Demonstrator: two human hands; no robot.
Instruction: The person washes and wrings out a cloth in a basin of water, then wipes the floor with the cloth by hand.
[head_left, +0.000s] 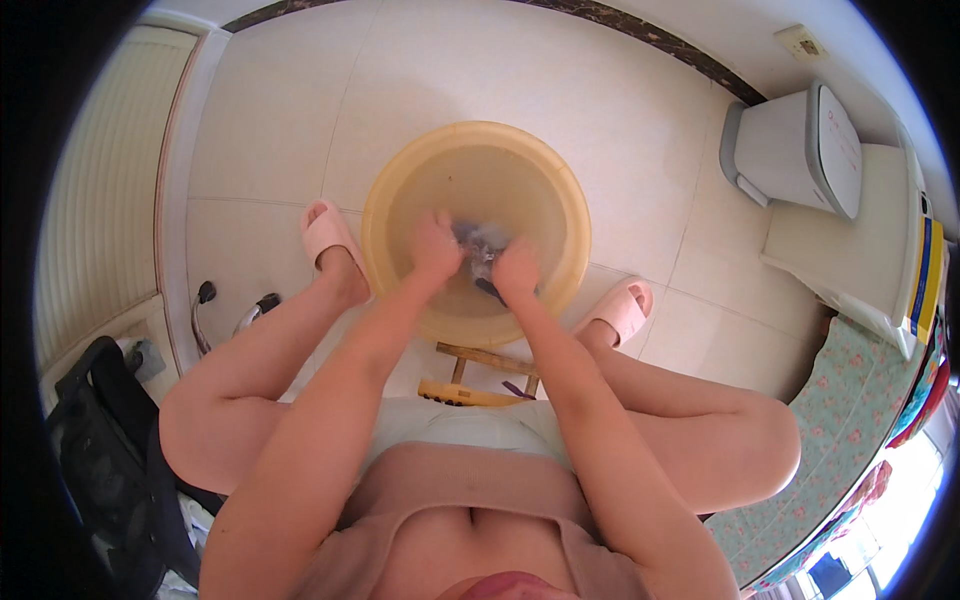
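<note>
A round yellow plastic basin (379, 217) of cloudy water stands on the floor between my feet. My left hand (437, 244) and my right hand (516, 266) are both inside it, slightly blurred. Between them is a wet dark blue cloth (491, 291), partly under the water, which splashes and foams around it. My fingers are curled tightly, each fist closed on part of the cloth. How much of it lies below the surface is hidden by the murky water and my hands.
Pink slippers (328, 229) are on my feet at either side of the basin. Close in front of me is a wooden stool or frame (480, 358). A grey-white lidded bin (784, 150) stands at the right, a black bag (105, 450) at lower left, chrome legs (251, 315) nearby.
</note>
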